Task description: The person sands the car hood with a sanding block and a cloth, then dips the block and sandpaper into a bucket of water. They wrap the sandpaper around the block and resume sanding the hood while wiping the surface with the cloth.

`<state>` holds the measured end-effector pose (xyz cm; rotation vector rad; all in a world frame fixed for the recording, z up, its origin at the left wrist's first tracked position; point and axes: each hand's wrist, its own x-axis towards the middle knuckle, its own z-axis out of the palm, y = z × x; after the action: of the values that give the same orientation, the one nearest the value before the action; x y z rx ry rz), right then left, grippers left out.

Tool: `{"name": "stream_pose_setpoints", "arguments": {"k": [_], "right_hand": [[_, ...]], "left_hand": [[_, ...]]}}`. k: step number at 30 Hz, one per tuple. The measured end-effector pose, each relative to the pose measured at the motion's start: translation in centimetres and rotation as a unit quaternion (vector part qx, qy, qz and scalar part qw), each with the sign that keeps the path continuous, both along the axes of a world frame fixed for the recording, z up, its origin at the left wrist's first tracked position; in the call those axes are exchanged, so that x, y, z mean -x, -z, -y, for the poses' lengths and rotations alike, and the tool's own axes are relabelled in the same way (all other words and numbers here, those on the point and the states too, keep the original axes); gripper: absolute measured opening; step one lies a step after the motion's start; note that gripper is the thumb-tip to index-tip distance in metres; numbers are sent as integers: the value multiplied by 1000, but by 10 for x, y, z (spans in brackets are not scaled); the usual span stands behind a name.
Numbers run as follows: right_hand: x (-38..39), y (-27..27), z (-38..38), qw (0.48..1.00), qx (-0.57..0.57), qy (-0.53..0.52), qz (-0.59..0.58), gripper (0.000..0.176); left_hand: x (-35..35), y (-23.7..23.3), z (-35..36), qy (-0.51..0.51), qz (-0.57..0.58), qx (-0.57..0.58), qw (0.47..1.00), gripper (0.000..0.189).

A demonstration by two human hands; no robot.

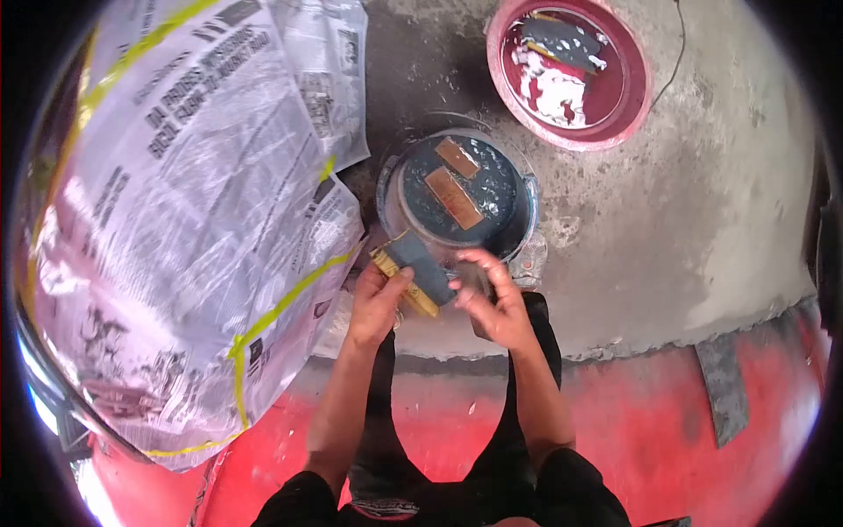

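My left hand is closed around a yellow block with a dark grey sheet of sandpaper over it, thumb pressed on the yellow side. Just right of the sheet, my right hand has its fingers curved and spread, slightly blurred, with fingertips right at the sheet's edge. Beyond both hands is a bucket with a dark, wet round top. On that top lie two brown rectangular pieces, a larger one and a smaller one.
A pink basin of water at the upper right holds a dark sheet with a yellow edge. On the left, plastic and printed paper with yellow tape cover a large surface. A dark flat strip lies on the red floor.
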<state>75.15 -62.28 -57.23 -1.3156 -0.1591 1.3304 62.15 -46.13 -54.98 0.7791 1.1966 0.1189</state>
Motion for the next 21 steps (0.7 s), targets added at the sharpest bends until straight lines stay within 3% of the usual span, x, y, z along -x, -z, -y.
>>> {"name": "stream_pose_setpoints", "arguments": {"k": [1,2,4,5,6,8,9,10,12,14,16,17,19,21], "right_hand": [[-7,-12,-8,981,52,105,-153,50],[-5,-12,-7,982,46,104,-149,50],[-13,-17,-10,987,109,117,4,40],[-21,-37,-12,979,125,111,-116,34],[-25,-54,-10,981,118,108,-107,34],[-36,-89,-10,993,7,-41,108,34],[-44,-119,-18,979,-81,-27,183,24],[-54,-150,-24,975,-96,-28,196,24],[-72,-213,-28,961,-17,-67,269,13],[-90,-272,-29,957,-16,-45,287,13],[-103,-333,-28,923,-48,-28,380,18],[-108,-362,-28,917,-65,-28,392,18],[-115,-413,-28,831,-135,6,539,21],[-118,-465,-25,813,-158,-7,561,19]], "left_hand": [[10,-9,-3,-52,26,51,997,25],[19,-18,-5,-102,54,102,988,25],[27,-34,-8,-113,90,134,980,31],[27,-42,-8,-123,118,172,970,37],[16,-61,-9,-124,129,166,970,37],[-14,-107,-10,-13,104,112,988,40],[-22,-119,-6,-28,121,114,986,42],[-38,-144,-4,-28,134,100,986,42],[-67,-201,1,22,157,21,987,52],[-79,-240,6,51,168,-45,983,62],[-101,-314,16,93,110,-296,944,69],[-106,-347,15,86,119,-309,940,65],[-114,-407,16,116,101,-389,908,58],[-114,-461,25,135,73,-461,874,50]]}}
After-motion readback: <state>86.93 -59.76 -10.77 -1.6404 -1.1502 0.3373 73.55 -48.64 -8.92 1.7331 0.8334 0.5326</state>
